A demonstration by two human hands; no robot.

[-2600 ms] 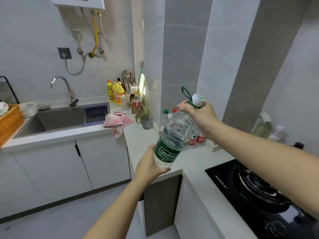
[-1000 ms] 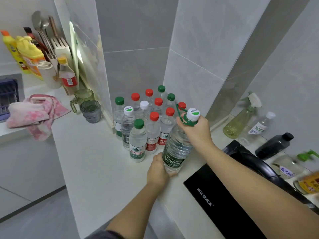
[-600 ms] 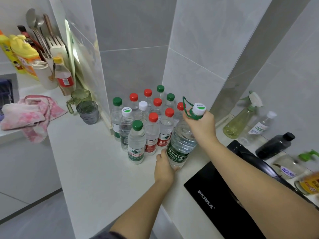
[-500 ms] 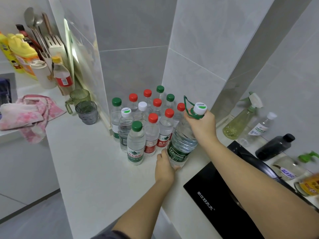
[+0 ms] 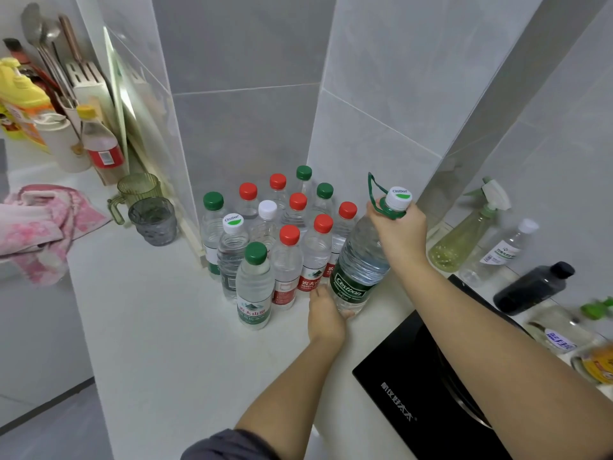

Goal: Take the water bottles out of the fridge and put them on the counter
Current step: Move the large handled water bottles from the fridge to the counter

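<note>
Partly hidden, left hand (image 5: 325, 315) cups large bottle (image 5: 360, 263) base, fingers behind it; right hand (image 5: 399, 229) grips neck.

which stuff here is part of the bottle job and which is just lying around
Job: big water bottle, right hand at its neck, left hand at its base; small water bottles standing on the counter.
Lying about: pink cloth, green mug, grey cup, spray bottle, black bottle, stove.
</note>
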